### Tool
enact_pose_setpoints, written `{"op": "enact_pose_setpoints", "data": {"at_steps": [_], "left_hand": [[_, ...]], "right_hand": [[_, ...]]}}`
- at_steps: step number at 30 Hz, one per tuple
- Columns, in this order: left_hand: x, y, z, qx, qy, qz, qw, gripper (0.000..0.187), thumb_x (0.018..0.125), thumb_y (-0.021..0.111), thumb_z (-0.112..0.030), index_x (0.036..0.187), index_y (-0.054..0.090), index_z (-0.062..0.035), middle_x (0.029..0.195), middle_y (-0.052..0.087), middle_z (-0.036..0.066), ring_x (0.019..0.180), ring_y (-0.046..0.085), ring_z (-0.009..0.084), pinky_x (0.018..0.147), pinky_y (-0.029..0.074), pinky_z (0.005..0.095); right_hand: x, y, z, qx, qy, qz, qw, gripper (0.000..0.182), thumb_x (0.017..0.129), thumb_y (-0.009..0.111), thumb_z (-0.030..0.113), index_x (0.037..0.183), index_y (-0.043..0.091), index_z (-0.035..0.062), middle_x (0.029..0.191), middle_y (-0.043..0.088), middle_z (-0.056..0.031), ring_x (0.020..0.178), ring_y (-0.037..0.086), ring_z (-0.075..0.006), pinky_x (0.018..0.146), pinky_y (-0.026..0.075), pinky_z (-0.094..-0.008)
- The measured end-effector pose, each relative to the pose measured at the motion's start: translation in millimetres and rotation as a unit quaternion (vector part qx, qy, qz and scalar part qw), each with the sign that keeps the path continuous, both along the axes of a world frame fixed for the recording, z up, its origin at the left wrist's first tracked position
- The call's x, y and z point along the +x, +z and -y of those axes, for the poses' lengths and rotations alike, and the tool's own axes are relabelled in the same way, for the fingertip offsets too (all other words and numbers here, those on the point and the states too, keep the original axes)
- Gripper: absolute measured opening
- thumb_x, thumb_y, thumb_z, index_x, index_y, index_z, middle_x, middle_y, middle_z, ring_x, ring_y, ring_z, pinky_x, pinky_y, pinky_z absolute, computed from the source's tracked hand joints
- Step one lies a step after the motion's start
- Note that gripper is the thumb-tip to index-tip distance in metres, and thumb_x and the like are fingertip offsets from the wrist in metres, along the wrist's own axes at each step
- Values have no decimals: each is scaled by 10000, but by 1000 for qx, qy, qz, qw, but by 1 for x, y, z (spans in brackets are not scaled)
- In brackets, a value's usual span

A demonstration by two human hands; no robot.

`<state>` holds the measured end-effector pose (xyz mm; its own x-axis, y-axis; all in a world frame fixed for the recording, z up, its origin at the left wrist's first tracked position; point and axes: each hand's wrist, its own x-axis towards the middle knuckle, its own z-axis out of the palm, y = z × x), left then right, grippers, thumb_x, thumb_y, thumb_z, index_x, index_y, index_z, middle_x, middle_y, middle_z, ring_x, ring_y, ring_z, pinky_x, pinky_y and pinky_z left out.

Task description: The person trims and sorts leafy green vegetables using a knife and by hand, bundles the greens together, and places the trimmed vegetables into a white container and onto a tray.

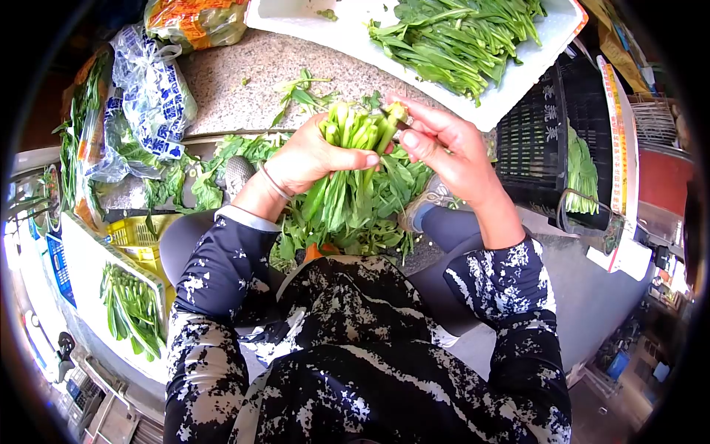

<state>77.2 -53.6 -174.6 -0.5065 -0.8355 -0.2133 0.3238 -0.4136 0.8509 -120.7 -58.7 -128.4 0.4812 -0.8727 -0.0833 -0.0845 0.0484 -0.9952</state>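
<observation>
My left hand point(314, 157) is closed around a bunch of leafy greens point(355, 129). The pale cut stem ends point up and away from me, and the leaves hang down between my knees. At the bunch's right side, my right hand point(458, 152) has its thumb and index finger closed in by one thicker stem point(392, 122). A small dark thing shows beside that thumb; what it is I cannot make out. Below the bunch lies a heap of loose leaves point(384, 214).
A white foam box point(303, 16) with greens stands ahead on a speckled stone slab point(244, 81). To the right is a black crate point(529, 137); plastic bags point(151, 89) lie left. Another white box point(89, 274) holding greens sits lower left, near a yellow basket point(137, 231).
</observation>
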Motion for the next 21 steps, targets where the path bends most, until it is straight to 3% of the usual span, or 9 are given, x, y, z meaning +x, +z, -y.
{"op": "enact_pose_setpoints", "data": {"at_steps": [5,8,13,20,21], "left_hand": [[1,1,1,33,-34,-24,999,377,692,673,18,1046,545,1,911,627,89,810,603,156,743,500,279],[2,-3,2,13,-62,-34,997,384,693,668,8,1054,536,3,905,628,91,805,604,156,730,498,279],[6,-10,3,5,-99,-39,994,454,691,667,-3,1114,501,-2,888,634,112,787,605,166,710,497,279],[6,-8,1,44,-123,-53,990,457,684,669,-10,1109,502,3,894,634,125,779,608,172,706,497,286],[7,-10,2,33,-135,-45,989,451,676,669,-9,1097,509,4,902,632,129,777,608,175,710,496,286]], "right_hand": [[-4,-5,2,-34,5,-51,998,444,829,613,189,1212,481,8,875,602,-13,791,557,-60,699,458,-206],[-7,-6,2,-4,19,-18,1000,438,817,627,212,1180,507,0,876,630,-43,808,565,-59,713,457,-206],[-13,-9,3,-86,34,-102,990,352,809,626,200,1098,570,8,979,636,-138,877,601,-123,777,460,-237],[-18,-7,2,-44,46,-112,992,318,827,601,185,1087,576,5,1004,623,-159,908,601,-157,812,454,-248],[-18,-7,1,17,44,-67,997,327,835,593,199,1097,572,5,906,633,-125,816,596,-131,734,459,-226]]}}
